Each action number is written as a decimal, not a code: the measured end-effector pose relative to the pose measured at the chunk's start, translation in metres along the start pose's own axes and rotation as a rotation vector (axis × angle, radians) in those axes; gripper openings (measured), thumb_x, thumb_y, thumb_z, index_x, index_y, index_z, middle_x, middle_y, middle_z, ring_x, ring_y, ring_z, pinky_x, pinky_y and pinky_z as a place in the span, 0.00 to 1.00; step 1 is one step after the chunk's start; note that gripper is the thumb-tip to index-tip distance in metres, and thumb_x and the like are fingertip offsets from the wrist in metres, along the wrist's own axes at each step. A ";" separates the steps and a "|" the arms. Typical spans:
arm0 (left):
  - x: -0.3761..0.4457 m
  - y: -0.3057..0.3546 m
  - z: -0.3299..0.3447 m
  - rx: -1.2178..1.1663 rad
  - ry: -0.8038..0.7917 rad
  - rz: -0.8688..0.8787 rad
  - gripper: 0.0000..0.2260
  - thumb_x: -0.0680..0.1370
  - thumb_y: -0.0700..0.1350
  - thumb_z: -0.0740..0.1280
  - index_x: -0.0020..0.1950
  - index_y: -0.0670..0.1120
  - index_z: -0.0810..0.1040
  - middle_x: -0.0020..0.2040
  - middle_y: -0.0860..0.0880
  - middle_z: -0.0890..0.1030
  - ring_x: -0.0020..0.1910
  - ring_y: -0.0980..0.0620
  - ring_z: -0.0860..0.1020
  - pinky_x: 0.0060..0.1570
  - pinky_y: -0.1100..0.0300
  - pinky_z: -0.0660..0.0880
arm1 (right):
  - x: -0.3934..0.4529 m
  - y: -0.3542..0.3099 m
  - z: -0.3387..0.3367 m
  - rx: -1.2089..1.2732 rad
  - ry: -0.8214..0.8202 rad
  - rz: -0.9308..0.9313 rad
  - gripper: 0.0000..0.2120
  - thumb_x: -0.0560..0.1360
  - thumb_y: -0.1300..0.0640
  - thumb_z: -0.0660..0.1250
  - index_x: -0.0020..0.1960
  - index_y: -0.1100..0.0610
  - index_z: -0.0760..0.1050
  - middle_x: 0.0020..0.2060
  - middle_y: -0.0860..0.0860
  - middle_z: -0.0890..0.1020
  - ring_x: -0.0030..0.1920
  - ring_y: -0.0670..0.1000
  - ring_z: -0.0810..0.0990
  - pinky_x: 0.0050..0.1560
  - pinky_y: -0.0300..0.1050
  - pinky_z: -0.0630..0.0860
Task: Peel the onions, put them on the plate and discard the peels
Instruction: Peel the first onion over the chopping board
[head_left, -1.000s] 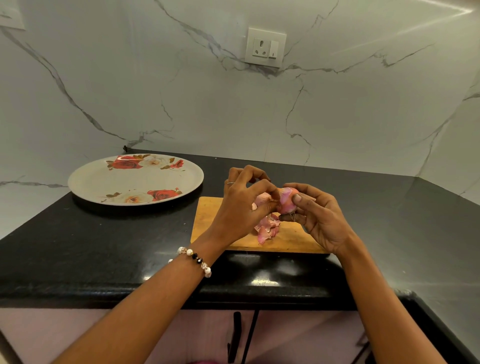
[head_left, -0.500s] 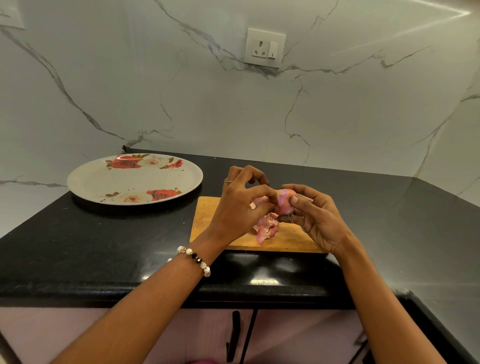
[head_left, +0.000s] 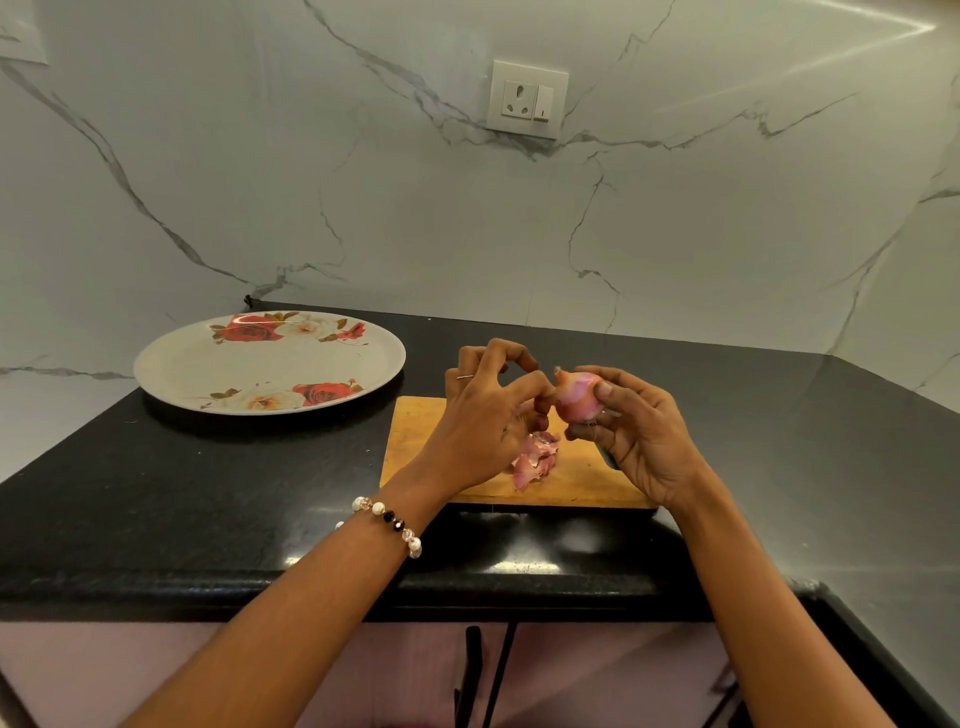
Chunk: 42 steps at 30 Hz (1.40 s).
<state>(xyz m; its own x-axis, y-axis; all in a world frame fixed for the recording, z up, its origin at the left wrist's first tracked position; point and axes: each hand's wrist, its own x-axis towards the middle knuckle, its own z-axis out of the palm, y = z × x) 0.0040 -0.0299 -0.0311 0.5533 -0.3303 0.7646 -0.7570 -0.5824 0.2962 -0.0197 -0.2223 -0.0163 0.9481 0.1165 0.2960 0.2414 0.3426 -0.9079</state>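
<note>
One onion (head_left: 577, 396), pink and partly stripped, is held up above the wooden cutting board (head_left: 415, 441), clear of its surface. The right hand (head_left: 641, 434) grips it, thumb on the upper right side and fingers curled under and behind, so the bulb sits at the hand's fingertips, toward the left of the palm. The left hand (head_left: 485, 415) is just beside the onion on its left, with the fingers bent and the thumb and forefinger tips drawn together at the bulb's left edge; they seem to pinch a bit of skin there, though the contact is too small to see clearly. A thin ring shows on one left finger, and a beaded bracelet (head_left: 389, 522) circles the left wrist.

Below the hands, a small heap of pink peels (head_left: 535, 460) lies on the board, near its middle, partly hidden by the left hand. The board rests on the black tabletop (head_left: 208, 493). To the left of the board, well apart from the hands, stands a large round plate (head_left: 260, 364) printed with red and cream roses, nothing lying on it. Behind rises a white marbled wall with a socket and switch (head_left: 527, 98).
</note>
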 end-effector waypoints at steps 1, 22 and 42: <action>0.000 0.000 0.000 0.012 0.003 -0.016 0.08 0.71 0.42 0.63 0.47 0.52 0.78 0.60 0.47 0.71 0.60 0.51 0.63 0.50 0.53 0.60 | 0.000 -0.001 -0.001 0.025 0.019 -0.018 0.15 0.74 0.60 0.71 0.58 0.67 0.76 0.50 0.63 0.82 0.39 0.57 0.85 0.37 0.43 0.83; 0.005 -0.005 0.000 -0.032 0.236 -0.122 0.05 0.73 0.50 0.70 0.43 0.50 0.79 0.40 0.58 0.79 0.45 0.56 0.73 0.45 0.53 0.65 | 0.003 0.004 -0.007 -0.071 -0.108 -0.025 0.29 0.65 0.57 0.81 0.63 0.63 0.77 0.60 0.64 0.80 0.56 0.62 0.82 0.47 0.49 0.83; 0.000 -0.007 0.001 -0.018 0.164 0.040 0.13 0.75 0.54 0.64 0.48 0.49 0.85 0.42 0.54 0.84 0.45 0.55 0.78 0.50 0.49 0.65 | -0.003 0.004 -0.002 -0.210 -0.176 -0.005 0.18 0.67 0.64 0.76 0.57 0.56 0.83 0.55 0.59 0.83 0.56 0.61 0.83 0.48 0.45 0.82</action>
<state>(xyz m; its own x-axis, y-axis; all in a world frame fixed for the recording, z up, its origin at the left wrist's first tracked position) 0.0099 -0.0264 -0.0334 0.4598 -0.2267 0.8586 -0.7841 -0.5576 0.2727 -0.0211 -0.2235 -0.0218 0.9006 0.2817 0.3310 0.3009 0.1454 -0.9425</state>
